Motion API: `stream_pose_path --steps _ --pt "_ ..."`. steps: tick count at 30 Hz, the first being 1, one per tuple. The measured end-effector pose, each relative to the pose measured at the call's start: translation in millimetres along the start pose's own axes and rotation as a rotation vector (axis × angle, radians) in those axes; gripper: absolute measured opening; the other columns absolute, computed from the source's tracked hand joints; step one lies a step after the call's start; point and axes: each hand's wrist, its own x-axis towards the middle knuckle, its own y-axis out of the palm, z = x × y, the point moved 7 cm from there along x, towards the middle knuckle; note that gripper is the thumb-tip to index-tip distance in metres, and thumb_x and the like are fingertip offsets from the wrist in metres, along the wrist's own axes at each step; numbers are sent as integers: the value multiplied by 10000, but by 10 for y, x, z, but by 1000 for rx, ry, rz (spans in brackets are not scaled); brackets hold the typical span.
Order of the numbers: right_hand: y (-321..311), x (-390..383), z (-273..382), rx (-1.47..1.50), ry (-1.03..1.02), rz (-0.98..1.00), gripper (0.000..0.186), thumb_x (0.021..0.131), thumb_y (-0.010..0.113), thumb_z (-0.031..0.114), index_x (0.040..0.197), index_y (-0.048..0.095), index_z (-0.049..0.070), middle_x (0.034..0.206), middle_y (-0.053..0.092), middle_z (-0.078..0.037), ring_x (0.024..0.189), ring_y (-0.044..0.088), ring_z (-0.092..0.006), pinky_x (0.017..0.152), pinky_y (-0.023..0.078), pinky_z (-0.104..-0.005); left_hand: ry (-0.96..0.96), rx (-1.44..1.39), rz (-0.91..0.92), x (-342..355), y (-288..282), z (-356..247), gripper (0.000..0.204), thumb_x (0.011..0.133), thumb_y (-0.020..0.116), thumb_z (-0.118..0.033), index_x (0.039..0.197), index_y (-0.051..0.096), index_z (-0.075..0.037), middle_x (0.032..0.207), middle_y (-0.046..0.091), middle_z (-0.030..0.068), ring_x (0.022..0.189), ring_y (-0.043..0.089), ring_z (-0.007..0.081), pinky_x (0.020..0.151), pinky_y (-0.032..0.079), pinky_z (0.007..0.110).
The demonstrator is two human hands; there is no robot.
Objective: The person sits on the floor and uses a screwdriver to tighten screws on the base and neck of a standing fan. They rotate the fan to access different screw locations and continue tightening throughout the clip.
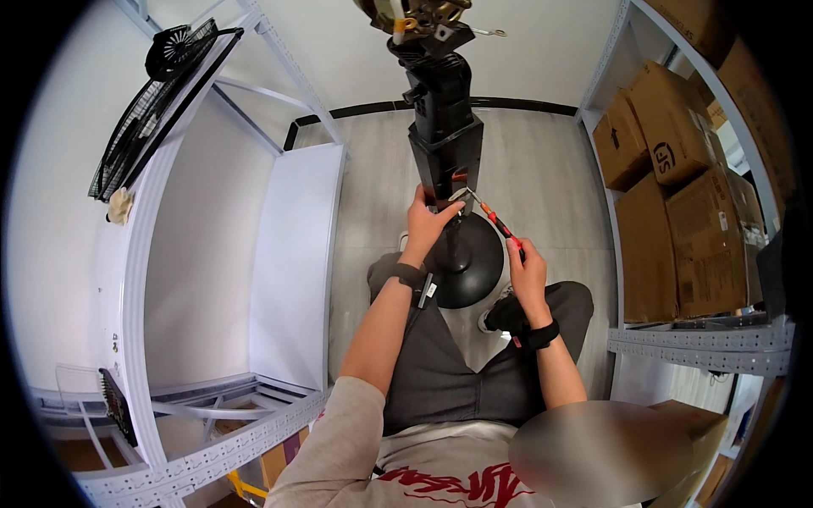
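Red-handled screwdriver (500, 227) meets fan column (444, 135), floor (550, 169) open.

Grey plank floor (542, 169) at frame centre, bearing a round black fan base (466, 262); cardboard boxes (677, 203) shelved at right.

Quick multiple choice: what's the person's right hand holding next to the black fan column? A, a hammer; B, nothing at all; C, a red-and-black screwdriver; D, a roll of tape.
C: the right hand grips a red-and-black screwdriver whose tip points at the lower part of the black fan column, where the left hand steadies it.
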Motion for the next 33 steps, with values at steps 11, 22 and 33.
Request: stream_pose_path --steps 11,22,33 --pt "-26 36 -42 -34 -65 -102 262 916 721 260 1044 708 32 842 684 -161 713 657 -317 663 506 -386 -54 33 48 4 11 75 587 734 871 -278 1168 584 -6 1075 686 108 1007 641 203 907 488 345" --pt "-41 -98 134 -127 -231 -224 256 905 729 282 981 729 38 785 689 -168 628 652 -331 555 483 -391 29 -73 -8 11 37 112 474 738 868 -239 1048 587 -15 938 666 75 872 625 184 814 496 339" --pt "-125 -71 206 -170 -420 -245 241 878 754 232 1055 726 71 799 694 -106 649 660 -295 563 502 -376 36 -21 -18 9 -5 85 493 729 879 -269 1035 592 -10 927 673 85 867 635 189 810 503 333"
